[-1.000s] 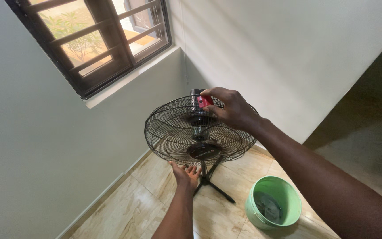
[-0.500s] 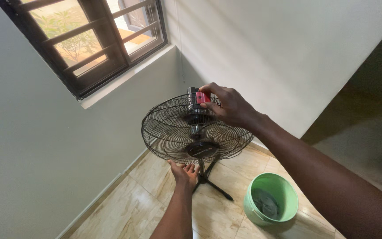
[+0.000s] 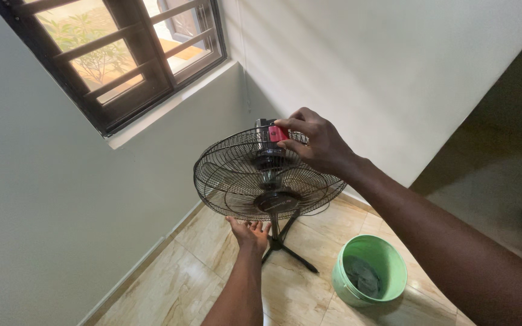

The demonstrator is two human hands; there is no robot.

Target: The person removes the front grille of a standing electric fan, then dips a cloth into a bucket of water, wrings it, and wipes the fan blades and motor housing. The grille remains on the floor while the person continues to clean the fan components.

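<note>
Head view, window (image 3: 116, 54): set in the left wall, well apart from the work.
Left hand (image 3: 250, 232): palm up, fingers spread, under the fan cage (image 3: 270, 175) front rim.
Progress: cage looks closed, tilted face-up on its stand (image 3: 285, 241).
Right hand (image 3: 315, 142): fingertips pinch a red part (image 3: 278, 133) at the motor.
Room: corner walls close behind; green bucket (image 3: 370, 271) on the floor at right.

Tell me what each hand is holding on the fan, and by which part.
The right hand pinches the red part on the fan's motor housing. The left hand, palm up, supports the fan cage under its lower rim.
</note>
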